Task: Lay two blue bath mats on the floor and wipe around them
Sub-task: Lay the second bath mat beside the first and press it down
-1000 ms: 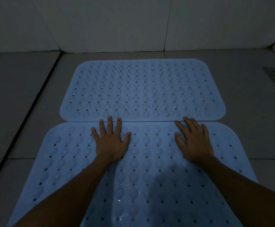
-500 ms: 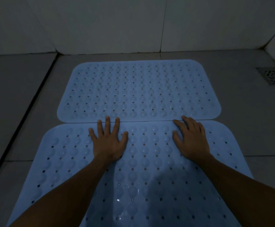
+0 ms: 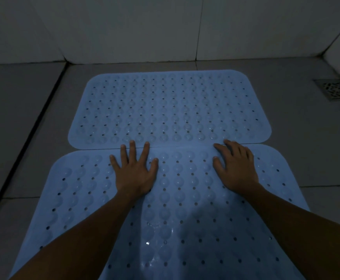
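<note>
A: Both mats are down on the grey tiled floor (image 3: 298,150). The far mat (image 3: 169,106) lies flat in the centre of the frame, and the near mat (image 3: 185,209) fills the lower half, running out past the bottom edge.

B: And that seam?

A: Tight. The near mat's top edge meets the far mat's bottom edge in a straight line across mid-frame, touching or just overlapping; I can't tell which.

B: Hands?

A: The left hand (image 3: 133,174) lies palm down on the near mat, fingers (image 3: 132,151) spread wide and straight, tips reaching the seam. The right hand (image 3: 235,166) presses flat too, fingers closer together and angled toward the upper left, tips at the seam. Neither grips anything.

B: Room around the edges?

A: Bare tile on the left up to a dark floor joint (image 3: 33,126) running diagonally. More tile on the right, with a metal drain grate (image 3: 336,89) at the upper right, well apart from the mats. A strip of floor separates the far mat from the white wall (image 3: 124,27).
</note>
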